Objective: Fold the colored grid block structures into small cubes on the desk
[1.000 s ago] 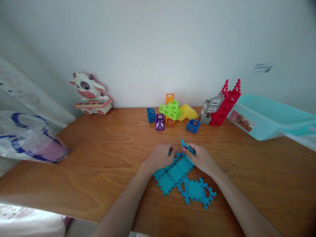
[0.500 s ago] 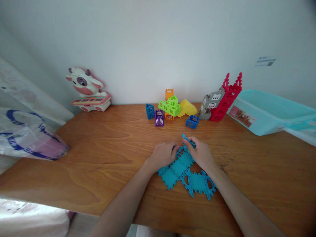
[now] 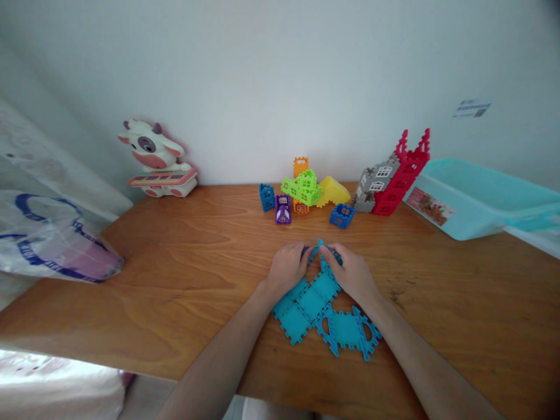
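Several turquoise interlocking building panels [image 3: 312, 302] lie joined flat on the wooden table, with notched edges. At their far end, pointed turquoise pieces [image 3: 321, 242] stand up between my two hands. My left hand [image 3: 287, 265] is closed on the left side of these pieces, thumb toward the middle. From the right, my right hand [image 3: 350, 269] pinches the same end with thumb and fingers. The fingertips of both hands are partly hidden behind the pieces. Nearer me, by my right forearm, a flat panel with arched side pieces [image 3: 349, 330] touches the joined panels.
Beyond my hands are blue [image 3: 342, 215], purple [image 3: 283, 210], green [image 3: 301, 186] and yellow [image 3: 333, 191] block builds. A red and grey tower [image 3: 396, 178] leans beside a turquoise bin [image 3: 464, 224]. At left are a cow keyboard toy [image 3: 160, 160] and a clear plastic bag [image 3: 65, 245].
My left hand has moved slightly away from me, to the far end of the panels. The joined panels have shifted a little toward me and left.
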